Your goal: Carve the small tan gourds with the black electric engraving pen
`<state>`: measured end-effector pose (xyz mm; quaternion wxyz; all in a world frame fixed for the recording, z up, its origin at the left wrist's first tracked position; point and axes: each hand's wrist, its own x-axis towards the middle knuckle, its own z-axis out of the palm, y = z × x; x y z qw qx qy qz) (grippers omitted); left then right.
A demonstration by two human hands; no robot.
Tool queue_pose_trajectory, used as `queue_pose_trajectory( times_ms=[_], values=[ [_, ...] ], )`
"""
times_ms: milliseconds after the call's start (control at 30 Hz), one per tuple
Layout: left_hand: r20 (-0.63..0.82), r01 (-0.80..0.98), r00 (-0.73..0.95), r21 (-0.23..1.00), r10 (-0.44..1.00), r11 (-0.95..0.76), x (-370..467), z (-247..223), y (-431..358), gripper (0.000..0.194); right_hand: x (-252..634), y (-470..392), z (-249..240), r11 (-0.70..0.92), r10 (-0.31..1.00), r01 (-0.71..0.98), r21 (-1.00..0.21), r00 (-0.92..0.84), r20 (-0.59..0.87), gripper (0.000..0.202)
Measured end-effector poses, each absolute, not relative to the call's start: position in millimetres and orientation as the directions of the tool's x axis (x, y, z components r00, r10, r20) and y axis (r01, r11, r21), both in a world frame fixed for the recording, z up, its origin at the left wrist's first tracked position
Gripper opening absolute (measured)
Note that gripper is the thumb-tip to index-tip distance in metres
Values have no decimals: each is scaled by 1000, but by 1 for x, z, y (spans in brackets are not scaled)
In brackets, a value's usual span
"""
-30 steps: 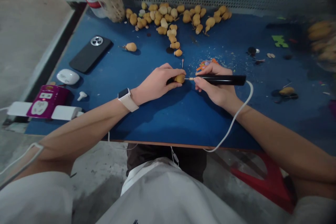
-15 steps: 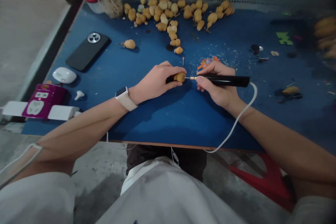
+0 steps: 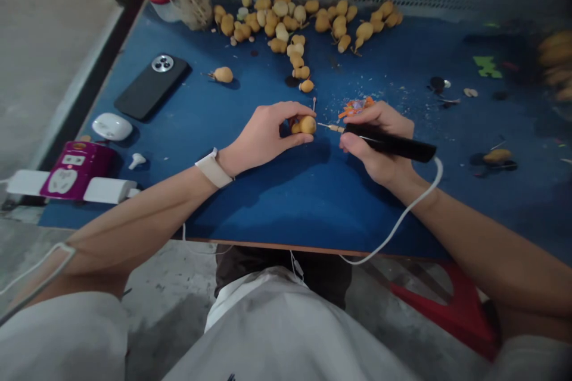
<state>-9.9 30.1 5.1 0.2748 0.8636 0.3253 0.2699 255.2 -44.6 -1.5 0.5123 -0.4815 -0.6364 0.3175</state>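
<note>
Between the thumb and fingers of my left hand [image 3: 273, 127] is a small tan gourd [image 3: 307, 125], its rounded end facing right. My right hand [image 3: 379, 140] grips a black pen-shaped electric drill [image 3: 393, 143] with a brass-coloured collar and a thin bit. The bit's tip points left and stands just short of the gourd, apart from it. A white cable [image 3: 409, 208] runs from the drill's back end down past the table edge. Behind my right hand lies a small heap of orange and purple scraps [image 3: 357, 106].
Many small gourds [image 3: 270, 18] lie along the back of the blue table [image 3: 259, 202], a row reaching toward my left hand. At left are a phone [image 3: 152, 88], a white earbud case [image 3: 111, 127], an earbud [image 3: 136, 160] and a purple power adapter [image 3: 75, 169]. Pale shavings dot the surface.
My right hand has drawn the drill back to the right and tilted its rear end downward, so the bit has come away from the gourd. The left hand's fingers have spread slightly around the gourd.
</note>
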Motion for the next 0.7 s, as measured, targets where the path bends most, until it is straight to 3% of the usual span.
queue_pose_trajectory(
  times_ms=[433,700],
  values=[
    [219,409,638,716,738,-565,-8,6,28,32,254,-39,-6,276,961,233,-933,-30,277,42],
    [210,413,651,708,729,-572,-9,9,29,28,254,-37,-8,300,954,198,-933,-60,294,34]
  ],
)
